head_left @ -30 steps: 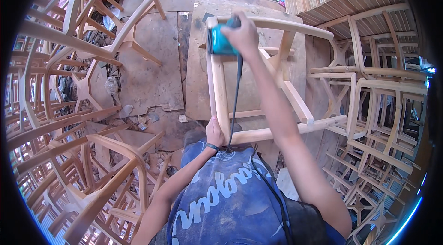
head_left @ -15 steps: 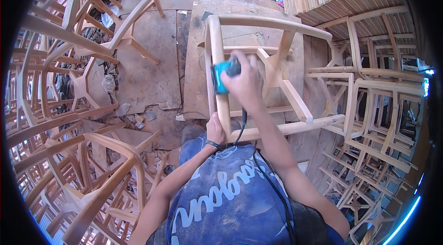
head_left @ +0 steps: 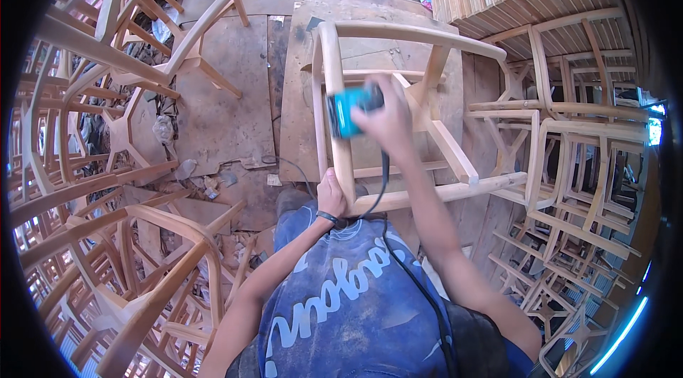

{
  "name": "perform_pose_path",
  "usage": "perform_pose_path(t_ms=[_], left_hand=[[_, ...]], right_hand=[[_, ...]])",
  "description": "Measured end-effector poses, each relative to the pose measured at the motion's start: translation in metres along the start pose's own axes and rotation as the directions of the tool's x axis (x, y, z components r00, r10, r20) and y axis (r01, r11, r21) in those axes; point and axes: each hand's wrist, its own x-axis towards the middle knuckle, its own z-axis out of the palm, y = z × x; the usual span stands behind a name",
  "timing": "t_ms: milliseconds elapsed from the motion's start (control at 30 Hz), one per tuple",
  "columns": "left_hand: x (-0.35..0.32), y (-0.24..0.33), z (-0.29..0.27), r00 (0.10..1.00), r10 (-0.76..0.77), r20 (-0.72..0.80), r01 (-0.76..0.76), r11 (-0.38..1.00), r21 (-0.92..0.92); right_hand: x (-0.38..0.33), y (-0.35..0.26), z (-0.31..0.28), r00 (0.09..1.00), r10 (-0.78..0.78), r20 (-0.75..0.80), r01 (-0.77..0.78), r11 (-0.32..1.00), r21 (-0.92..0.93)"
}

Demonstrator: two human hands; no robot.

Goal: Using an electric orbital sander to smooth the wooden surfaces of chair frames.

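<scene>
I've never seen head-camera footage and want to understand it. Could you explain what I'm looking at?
There's no machine arm here: these are a person's own bare hands, seen from a wide fisheye camera on their head, looking down. That's why straight edges bend near the rim. The blue shirt at the bottom is the wearer's.

The right hand, slightly blurred, holds a teal power tool with a dark cord at the left bar of a wooden chair frame. The left hand grips that frame's near left corner. Beneath it lies a flat board. More wooden frames crowd both sides.
</scene>
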Motion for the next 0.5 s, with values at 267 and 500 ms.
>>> perform_pose_path(t_ms=[267,500], left_hand=[[-0.006,-0.018,-0.004,0.994,-0.096,0.049,0.098,0.995,-0.036],[-0.007,-0.001,-0.004,0.999,-0.012,0.038,0.009,0.998,0.065]], right_hand=[[0.012,0.022,0.006,1.000,0.013,-0.005,-0.012,0.994,0.110],[0.169,0.047,0.030,1.000,0.004,-0.030,-0.001,0.994,0.107]])
